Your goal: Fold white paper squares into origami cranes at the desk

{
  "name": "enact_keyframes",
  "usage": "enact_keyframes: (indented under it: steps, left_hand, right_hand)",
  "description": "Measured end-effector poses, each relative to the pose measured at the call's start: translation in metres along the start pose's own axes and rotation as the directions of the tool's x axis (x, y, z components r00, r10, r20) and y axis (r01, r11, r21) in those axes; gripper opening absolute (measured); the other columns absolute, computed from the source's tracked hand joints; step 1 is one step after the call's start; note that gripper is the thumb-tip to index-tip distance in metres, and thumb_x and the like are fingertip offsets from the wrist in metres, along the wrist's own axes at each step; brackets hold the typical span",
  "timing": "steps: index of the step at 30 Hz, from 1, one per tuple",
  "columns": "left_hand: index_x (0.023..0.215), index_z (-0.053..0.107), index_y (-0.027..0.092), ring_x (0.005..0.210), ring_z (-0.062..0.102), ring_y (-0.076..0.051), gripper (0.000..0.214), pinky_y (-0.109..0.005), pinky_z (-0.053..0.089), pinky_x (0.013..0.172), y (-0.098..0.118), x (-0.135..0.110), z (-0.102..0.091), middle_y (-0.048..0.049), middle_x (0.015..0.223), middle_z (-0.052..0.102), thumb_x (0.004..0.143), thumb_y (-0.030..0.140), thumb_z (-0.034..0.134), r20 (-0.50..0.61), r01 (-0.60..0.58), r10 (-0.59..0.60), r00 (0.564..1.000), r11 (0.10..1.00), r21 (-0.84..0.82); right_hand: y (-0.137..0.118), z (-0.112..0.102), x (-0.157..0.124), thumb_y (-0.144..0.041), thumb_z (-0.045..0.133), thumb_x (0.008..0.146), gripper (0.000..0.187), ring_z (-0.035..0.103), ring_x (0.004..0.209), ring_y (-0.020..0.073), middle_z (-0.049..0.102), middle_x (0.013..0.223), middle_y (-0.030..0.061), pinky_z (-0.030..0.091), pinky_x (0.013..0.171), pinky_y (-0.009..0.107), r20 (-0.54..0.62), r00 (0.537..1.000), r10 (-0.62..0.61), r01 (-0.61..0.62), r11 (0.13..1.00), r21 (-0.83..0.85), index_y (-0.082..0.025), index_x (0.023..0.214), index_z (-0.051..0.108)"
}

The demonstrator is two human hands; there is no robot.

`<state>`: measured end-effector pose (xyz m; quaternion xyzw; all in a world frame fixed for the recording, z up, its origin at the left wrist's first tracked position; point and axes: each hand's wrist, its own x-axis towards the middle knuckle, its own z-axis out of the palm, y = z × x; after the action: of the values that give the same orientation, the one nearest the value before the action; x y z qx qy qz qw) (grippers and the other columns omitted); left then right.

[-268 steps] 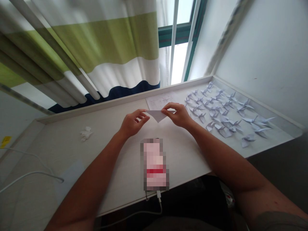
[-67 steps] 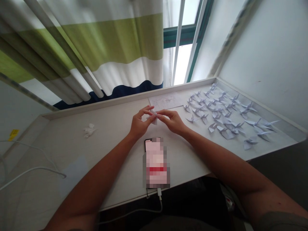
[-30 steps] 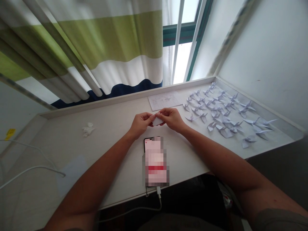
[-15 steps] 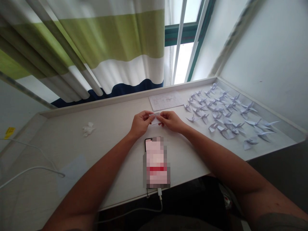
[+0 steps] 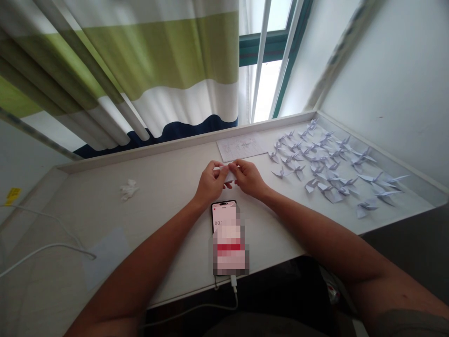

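Note:
Between my two hands is a small folded piece of white paper (image 5: 230, 176), held above the table just beyond the phone. My left hand (image 5: 211, 181) pinches its left side between thumb and fingers. On the right side, my right hand (image 5: 247, 177) grips it the same way, and the two thumbs nearly meet on top. Fingers cover most of the paper, so its exact folds are hidden. Several folded white paper cranes (image 5: 326, 161) stand in a group on the table to the right of my hands.
A phone (image 5: 224, 217) lies in front of me, with a white charging cable (image 5: 234, 283) running off the table edge. Behind my hands lies a printed sheet or booklet (image 5: 242, 146). Crumpled white paper (image 5: 129, 189) and a pale sheet (image 5: 107, 257) are on the left. A raised rim borders the table.
Both hands have closed in on the paper, the thumbs drawing together over it. Less of the paper shows now. The cranes and phone stay in place.

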<state>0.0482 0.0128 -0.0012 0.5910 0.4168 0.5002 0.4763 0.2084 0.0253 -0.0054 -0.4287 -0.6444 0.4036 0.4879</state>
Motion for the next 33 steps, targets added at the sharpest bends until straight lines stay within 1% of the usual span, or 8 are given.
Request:
enact_keyframes:
  steps: [4,8,12,14,16,19,24,33]
  left_hand:
    - [0.101,0.052,0.023,0.048,0.059,-0.012,0.059,-0.024,0.046,0.05,-0.001,0.0,0.004,0.0056,0.061,0.067,0.081,0.069,0.083,0.078,0.037,-0.031,0.996,0.997,-0.065]
    - [0.109,0.052,0.023,0.055,0.062,-0.013,0.042,-0.024,0.048,0.057,-0.003,0.001,-0.005,0.0068,0.064,0.065,0.09,0.05,0.079,0.046,0.025,-0.028,0.999,0.997,0.067]
    - [0.109,0.061,0.024,0.067,0.062,-0.013,0.029,-0.026,0.049,0.068,-0.006,0.003,-0.017,0.0065,0.074,0.064,0.086,0.022,0.079,-0.001,-0.094,0.102,0.995,0.923,0.373]
    - [0.108,0.067,0.025,0.068,0.061,-0.014,0.022,-0.029,0.051,0.073,-0.009,0.004,-0.022,0.0053,0.075,0.064,0.088,0.019,0.076,0.061,-0.097,0.076,0.995,0.853,0.512]
    - [0.101,0.073,0.024,0.079,0.063,-0.019,0.011,-0.035,0.053,0.082,-0.012,0.005,-0.025,0.0013,0.078,0.066,0.091,0.019,0.074,0.102,-0.108,0.055,0.993,0.755,0.647]
    - [0.089,0.078,0.023,0.109,0.062,-0.03,0.001,-0.048,0.051,0.102,-0.016,0.008,-0.028,-0.0074,0.101,0.073,0.09,0.024,0.079,0.098,-0.152,0.122,0.988,0.603,0.783]
    - [0.089,0.079,0.022,0.108,0.064,-0.028,0.011,-0.047,0.053,0.102,-0.021,0.011,-0.034,-0.008,0.105,0.076,0.097,0.023,0.071,0.295,-0.327,0.155,0.943,0.603,0.728]
    - [0.095,0.083,0.023,0.1,0.069,-0.025,0.013,-0.043,0.057,0.096,-0.014,0.014,-0.049,-0.0079,0.101,0.077,0.096,0.033,0.075,0.479,-0.434,0.146,0.866,0.696,0.572]
  right_hand:
    - [-0.001,0.001,0.003,-0.089,0.062,0.084,0.067,0.054,0.048,0.0142,0.057,0.057,-0.002,0.042,0.047,0.029,-0.061,0.998,0.033,-0.025,0.992,0.124,-0.022,0.079,0.059]
    - [0.0,-0.003,0.005,-0.076,0.062,0.092,0.057,0.051,0.049,0.0135,0.056,0.056,-0.0027,0.04,0.049,0.028,-0.012,0.998,0.061,-0.058,0.988,0.14,-0.021,0.075,0.061]
    - [0.009,-0.01,0.009,-0.05,0.059,0.1,0.051,0.049,0.058,0.0141,0.053,0.056,-0.0015,0.038,0.059,0.03,0.088,0.994,0.058,-0.041,0.983,-0.181,-0.02,0.059,0.058]
    - [0.015,-0.016,0.011,-0.04,0.067,0.098,0.036,0.056,0.069,0.0176,0.063,0.068,0.0016,0.042,0.069,0.032,0.076,0.996,0.05,-0.016,0.919,-0.394,-0.019,0.068,0.07]
    - [0.02,-0.023,0.012,-0.033,0.077,0.092,0.014,0.064,0.087,0.0232,0.074,0.089,0.0062,0.048,0.083,0.037,0.077,0.996,-0.036,0.07,0.86,-0.505,-0.02,0.096,0.081]
    - [0.024,-0.036,0.013,-0.029,0.082,0.091,0.019,0.066,0.113,0.0282,0.078,0.117,0.0092,0.048,0.103,0.045,0.348,0.916,-0.201,0.35,0.824,-0.445,-0.025,0.11,0.083]
    - [0.025,-0.047,0.014,-0.027,0.079,0.096,0.016,0.068,0.118,0.0272,0.08,0.127,0.0062,0.049,0.108,0.047,0.528,0.835,-0.155,0.402,0.827,-0.394,-0.029,0.111,0.085]
    - [0.022,-0.046,0.017,-0.028,0.076,0.095,0.011,0.071,0.115,0.0246,0.081,0.122,0.0053,0.052,0.106,0.045,0.478,0.876,-0.063,0.224,0.931,-0.289,-0.029,0.097,0.087]
